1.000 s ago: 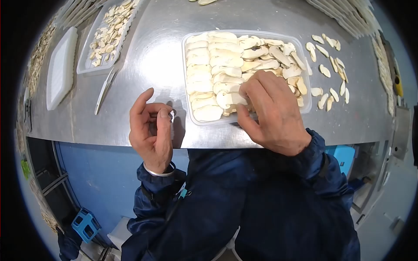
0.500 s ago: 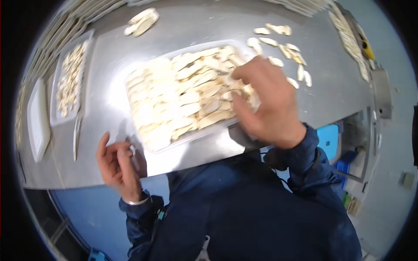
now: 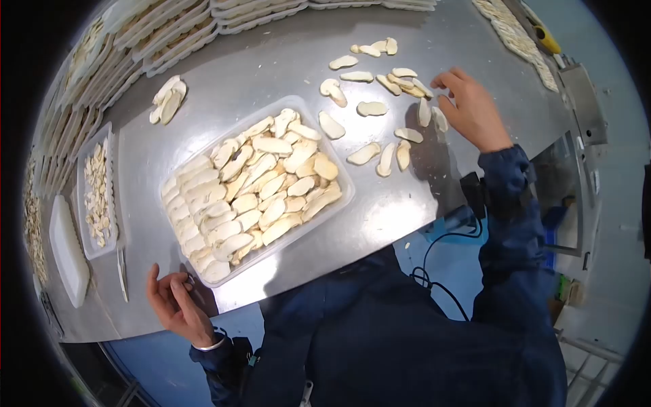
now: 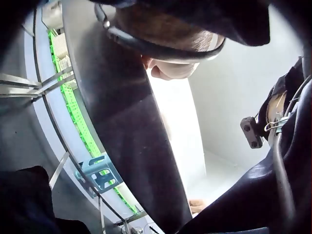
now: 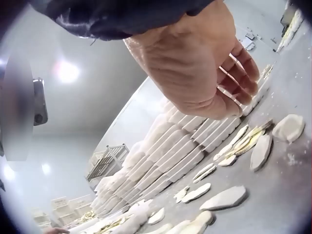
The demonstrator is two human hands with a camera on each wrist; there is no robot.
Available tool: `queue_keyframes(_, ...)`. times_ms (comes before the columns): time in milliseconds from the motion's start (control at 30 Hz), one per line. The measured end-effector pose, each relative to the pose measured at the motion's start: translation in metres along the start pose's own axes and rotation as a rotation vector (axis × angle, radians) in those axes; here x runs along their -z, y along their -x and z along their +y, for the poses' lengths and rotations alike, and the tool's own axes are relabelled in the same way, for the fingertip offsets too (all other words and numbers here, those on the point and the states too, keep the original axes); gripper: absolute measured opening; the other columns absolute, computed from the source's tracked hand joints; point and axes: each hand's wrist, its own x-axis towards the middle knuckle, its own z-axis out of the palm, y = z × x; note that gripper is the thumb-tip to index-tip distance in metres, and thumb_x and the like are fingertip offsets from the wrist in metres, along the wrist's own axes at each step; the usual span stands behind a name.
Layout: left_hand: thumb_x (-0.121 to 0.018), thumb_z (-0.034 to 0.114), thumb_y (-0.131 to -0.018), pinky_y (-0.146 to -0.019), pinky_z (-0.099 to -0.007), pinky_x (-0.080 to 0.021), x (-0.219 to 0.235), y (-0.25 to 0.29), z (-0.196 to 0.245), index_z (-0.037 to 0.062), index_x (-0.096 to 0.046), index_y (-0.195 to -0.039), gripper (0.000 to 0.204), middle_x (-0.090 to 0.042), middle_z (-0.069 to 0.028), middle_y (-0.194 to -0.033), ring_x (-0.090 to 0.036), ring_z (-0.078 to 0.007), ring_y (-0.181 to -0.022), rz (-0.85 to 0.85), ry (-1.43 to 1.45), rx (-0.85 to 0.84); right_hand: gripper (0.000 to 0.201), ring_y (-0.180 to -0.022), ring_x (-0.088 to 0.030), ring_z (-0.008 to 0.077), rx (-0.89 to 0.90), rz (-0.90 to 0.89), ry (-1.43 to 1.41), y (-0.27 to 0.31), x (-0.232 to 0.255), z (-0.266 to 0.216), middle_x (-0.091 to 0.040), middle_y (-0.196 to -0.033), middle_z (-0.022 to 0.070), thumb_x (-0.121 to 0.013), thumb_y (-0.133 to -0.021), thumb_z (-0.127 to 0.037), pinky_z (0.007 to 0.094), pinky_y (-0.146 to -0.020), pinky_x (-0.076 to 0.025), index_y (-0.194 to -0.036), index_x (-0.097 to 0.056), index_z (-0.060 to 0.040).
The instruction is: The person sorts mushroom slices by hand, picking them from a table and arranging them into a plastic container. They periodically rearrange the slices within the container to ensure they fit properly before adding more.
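My right hand (image 3: pixel 475 112) hovers over the right part of the steel table, fingers loosely bent and holding nothing. Its fingertips are beside a scatter of loose mushroom slices (image 3: pixel 371 108). In the right wrist view the same hand (image 5: pixel 195 63) hangs above the slices (image 5: pixel 224 199). Left of the scatter, a clear plastic tray (image 3: pixel 344 193) is filled with sliced mushrooms (image 3: pixel 271 183), overlapping in rows at its left side. At the table's front edge, my left hand (image 3: pixel 178 305) rests near the tray's lower left corner with loosely curled fingers.
A small pile of slices (image 3: pixel 169 100) lies behind the tray. At the left are another tray of slices (image 3: pixel 98 193), a white lid-like tray (image 3: pixel 70 251) and a knife (image 3: pixel 122 275). Stacked trays (image 3: pixel 163 41) line the back. A black cable (image 3: pixel 434 244) hangs below the front edge.
My right hand has left the slices in the tray and moved right to the loose slices. The head view has turned, so the tray appears further left and tilted. My left hand keeps its loose curl.
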Motion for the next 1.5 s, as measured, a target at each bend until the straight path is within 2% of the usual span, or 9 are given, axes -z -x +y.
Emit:
queue_keyframes(367,-0.046,0.003,-0.098,-0.068,-0.0212,-0.041,0.001,0.001,-0.004,-0.0024,-0.043,-0.133,0.036,-0.058,-0.0065,-0.086,-0.046,-0.008,-0.073,-0.004,0.014,0.031,0.027,-0.088,-0.061,0.0377,-0.114,-0.231,0.085,-0.034,-0.022,0.014,-0.062,-0.09,0.0194,-0.058,-0.079,-0.018,0.0438,-0.078,-0.048,-0.099,-0.063,-0.0002)
queue_keyframes(567,-0.046,0.004,-0.099,-0.065,-0.0189,-0.038,0.0,0.0,-0.004,-0.0018,-0.042,-0.135,0.037,-0.056,-0.0041,-0.086,-0.045,-0.0056,-0.072,-0.013,-0.021,0.008,0.023,-0.085,-0.061,0.038,-0.255,-0.129,-0.012,-0.035,-0.022,0.053,-0.062,-0.089,0.0196,-0.057,-0.079,-0.014,0.0448,-0.073,-0.048,-0.096,-0.064,-0.0014)
queue_keyframes(667,-0.046,0.004,-0.098,-0.067,-0.0196,-0.038,0.0,0.0,-0.002,-0.0021,-0.042,-0.134,0.037,-0.057,-0.0051,-0.087,-0.046,-0.0064,-0.073,-0.023,-0.019,0.003,0.022,-0.086,-0.061,0.0374,-0.072,0.071,-0.009,-0.034,-0.016,0.019,-0.063,-0.091,0.0186,-0.059,-0.08,-0.017,0.044,-0.075,-0.048,-0.095,-0.064,-0.0016)
queue_keyframes(800,-0.046,0.004,-0.098,-0.067,-0.0196,-0.039,0.001,0.0,-0.002,-0.0023,-0.042,-0.134,0.037,-0.057,-0.0053,-0.087,-0.046,-0.0064,-0.073,-0.014,-0.024,0.009,0.023,-0.079,-0.059,0.0346,0.11,-0.09,-0.075,-0.046,-0.025,-0.02,-0.06,-0.087,0.0156,-0.061,-0.082,-0.021,0.0419,-0.07,-0.046,-0.092,-0.06,-0.0002)
queue_keyframes(1000,-0.046,0.005,-0.099,-0.066,-0.0192,-0.038,0.0,0.001,-0.001,-0.0013,-0.042,-0.135,0.037,-0.057,-0.0047,-0.087,-0.045,-0.0055,-0.073,0.007,-0.02,0.038,0.022,-0.079,-0.06,0.036,0.071,-0.164,0.106,-0.052,-0.036,-0.028,-0.061,-0.084,0.0156,-0.061,-0.082,-0.021,0.0423,-0.07,-0.046,-0.086,-0.059,0.001)
queue_keyframes(1200,-0.047,0.005,-0.099,-0.065,-0.0181,-0.037,0.003,0.001,-0.005,-0.0005,-0.042,-0.135,0.037,-0.057,-0.0047,-0.088,-0.044,-0.0049,-0.072,-0.014,-0.037,0.033,0.019,-0.08,-0.062,0.038,-0.154,-0.315,-0.032,-0.074,-0.013,-0.02,-0.064,-0.086,0.0162,-0.059,-0.08,-0.015,0.046,-0.075,-0.049,-0.093,-0.066,-0.003)
queue_keyframes(1300,-0.047,0.006,-0.099,-0.064,-0.0176,-0.037,0.002,0.002,-0.002,-0.0006,-0.042,-0.135,0.037,-0.057,-0.0047,-0.088,-0.044,-0.0048,-0.072,-0.008,-0.037,0.057,0.025,-0.09,-0.061,0.0357,0.073,0.048,0.066,-0.094,-0.032,0.005,-0.062,-0.098,0.0153,-0.056,-0.081,-0.009,0.0442,-0.08,-0.049,-0.103,-0.067,-0.0076)
queue_keyframes(1433,-0.047,0.005,-0.098,-0.065,-0.0179,-0.037,0.0,0.002,-0.001,-0.0015,-0.042,-0.134,0.037,-0.057,-0.0049,-0.088,-0.044,-0.0051,-0.072,0.01,-0.026,0.06,0.037,-0.1,-0.055,0.0366,0.215,-0.019,0.133,-0.116,-0.059,0.03,-0.057,-0.108,0.0153,-0.054,-0.077,-0.002,0.0438,-0.087,-0.046,-0.113,-0.061,-0.0085)
queue_keyframes(1500,-0.047,0.005,-0.098,-0.065,-0.018,-0.037,0.0,0.002,0.001,-0.002,-0.042,-0.134,0.037,-0.057,-0.0049,-0.089,-0.044,-0.0051,-0.072,0.004,-0.028,0.05,0.027,-0.095,-0.057,0.0369,0.17,-0.03,0.101,-0.116,-0.06,0.036,-0.059,-0.104,0.016,-0.055,-0.077,-0.005,0.0436,-0.083,-0.047,-0.104,-0.061,-0.0043)
